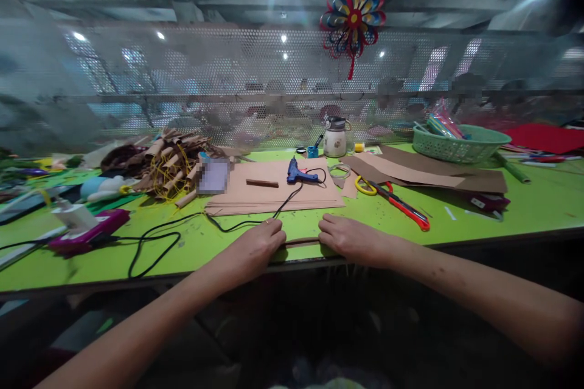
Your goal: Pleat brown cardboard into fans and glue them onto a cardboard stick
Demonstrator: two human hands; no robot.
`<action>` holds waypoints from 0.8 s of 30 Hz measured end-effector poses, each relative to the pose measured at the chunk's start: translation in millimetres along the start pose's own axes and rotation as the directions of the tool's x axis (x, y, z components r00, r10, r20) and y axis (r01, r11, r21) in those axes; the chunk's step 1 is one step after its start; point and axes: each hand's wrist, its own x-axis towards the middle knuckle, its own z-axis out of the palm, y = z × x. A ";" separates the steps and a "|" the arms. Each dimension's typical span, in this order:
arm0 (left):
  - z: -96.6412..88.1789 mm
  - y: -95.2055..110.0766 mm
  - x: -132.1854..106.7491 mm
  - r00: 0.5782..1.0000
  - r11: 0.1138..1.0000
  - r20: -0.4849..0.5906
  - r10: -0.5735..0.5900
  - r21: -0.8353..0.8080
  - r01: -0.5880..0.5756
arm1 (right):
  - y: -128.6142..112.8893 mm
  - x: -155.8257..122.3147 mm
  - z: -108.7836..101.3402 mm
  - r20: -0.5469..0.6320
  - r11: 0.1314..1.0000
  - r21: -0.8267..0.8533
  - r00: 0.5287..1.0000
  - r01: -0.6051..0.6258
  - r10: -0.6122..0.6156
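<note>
Both my hands rest at the near edge of the green table [524, 206]. My left hand [255, 246] and my right hand [347, 237] lie palm down with curled fingers, each on one end of a thin brown rolled paper stick [302, 242] that lies flat between them along the edge. Just beyond them lies a stack of brown paper sheets [255, 194] with a second brown stick [262, 183] and a blue glue gun [298, 174] on it. The gun's black cord [219, 223] runs left across the table.
Yellow-handled scissors [365, 185] and a red cutter [406, 208] lie right of the sheets. A green basket [460, 143] stands back right, a pile of rolled paper sticks [171, 164] back left, a pink device [89, 232] far left. A paper pinwheel [352, 15] hangs on the mesh wall.
</note>
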 end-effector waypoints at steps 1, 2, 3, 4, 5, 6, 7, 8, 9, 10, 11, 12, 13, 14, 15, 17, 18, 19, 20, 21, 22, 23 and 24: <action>-0.8 0.2 0.0 1.000 1.000 0.000 0.010 0.011 -0.010 | -0.1 0.0 -1.4 0.015 1.000 -0.013 1.000 0.007 -0.007; -2.1 0.7 0.2 1.000 0.999 0.002 0.030 0.026 -0.030 | -0.2 0.0 -2.8 0.027 1.000 -0.023 1.000 0.010 -0.009; -3.9 1.5 0.7 0.998 0.997 0.008 0.059 0.044 -0.059 | -0.3 -0.1 -3.8 0.038 0.999 -0.031 0.999 0.010 -0.009; -6.1 2.5 1.5 0.995 0.993 0.019 0.095 0.063 -0.096 | -0.5 -0.2 -4.5 0.045 0.999 -0.036 0.999 0.011 -0.009; -8.5 3.6 2.6 0.990 0.986 0.036 0.138 0.084 -0.141 | -0.6 -0.4 -4.7 0.050 0.999 -0.038 0.999 0.010 -0.008; -10.8 4.7 3.8 0.981 0.976 0.056 0.185 0.105 -0.190 | -0.7 -0.7 -4.4 0.053 0.999 -0.040 0.999 0.009 -0.006; -12.9 5.8 5.1 0.971 0.964 0.076 0.226 0.127 -0.234 | -0.8 -1.1 -3.7 0.056 0.999 -0.044 0.998 0.006 -0.004; -14.7 6.8 6.3 0.962 0.952 0.092 0.258 0.145 -0.270 | -0.8 -1.6 -2.6 0.055 0.999 -0.048 0.998 0.006 -0.003; -16.1 7.8 7.3 0.953 0.942 0.102 0.284 0.159 -0.297 | -0.7 -2.3 -1.2 0.053 0.999 -0.053 0.999 0.004 -0.002; -17.1 8.9 8.0 0.948 0.934 0.107 0.300 0.170 -0.315 | -0.7 -3.2 0.4 0.046 0.998 -0.059 0.999 0.007 -0.004; -17.8 10.1 8.3 0.945 0.929 0.108 0.308 0.180 -0.323 | -0.7 -4.2 2.0 0.036 0.998 -0.065 0.999 0.013 -0.011; -18.2 11.5 8.4 0.945 0.926 0.110 0.309 0.191 -0.325 | -0.7 -5.5 3.6 0.023 0.997 -0.072 1.000 0.022 -0.020; -18.5 12.9 8.1 0.944 0.923 0.114 0.308 0.203 -0.326 | -0.8 -6.8 5.1 0.009 0.996 -0.081 1.000 0.031 -0.030; -18.7 14.4 7.7 0.944 0.920 0.121 0.307 0.214 -0.327 | -1.0 -8.3 6.3 -0.006 0.995 -0.091 0.999 0.034 -0.035; -18.8 15.7 7.0 0.944 0.919 0.127 0.303 0.223 -0.325 | -1.3 -9.7 7.2 -0.018 0.994 -0.100 0.999 0.032 -0.034; -19.1 17.0 5.2 0.945 0.922 0.132 0.300 0.216 -0.322 | -2.2 -12.9 8.2 -0.033 0.993 -0.115 0.999 0.024 -0.028; -19.5 16.8 4.2 0.946 0.926 0.129 0.297 0.203 -0.319 | -2.8 -14.6 8.4 -0.033 0.993 -0.118 0.999 0.023 -0.027; -20.1 16.0 3.2 0.948 0.931 0.125 0.293 0.187 -0.312 | -3.6 -16.5 8.3 -0.031 0.993 -0.115 0.999 0.023 -0.026; -21.2 14.5 2.2 0.950 0.937 0.121 0.288 0.170 -0.306 | -4.4 -18.7 8.1 -0.028 0.994 -0.103 0.999 0.018 -0.021; -22.7 12.6 1.4 0.953 0.943 0.116 0.280 0.152 -0.295 | -5.2 -21.2 7.8 -0.029 0.997 -0.083 1.000 0.004 -0.006; -24.7 10.5 1.0 0.958 0.952 0.112 0.262 0.131 -0.276 | -5.9 -23.7 7.5 -0.033 0.998 -0.053 0.999 -0.023 0.021; -27.0 8.4 1.2 0.965 0.963 0.106 0.239 0.105 -0.250 | -6.5 -26.1 7.1 -0.041 0.998 -0.016 0.997 -0.060 0.059; -29.3 6.6 2.1 0.972 0.973 0.102 0.211 0.072 -0.219 | -6.8 -28.2 6.6 -0.051 0.994 0.025 0.993 -0.104 0.105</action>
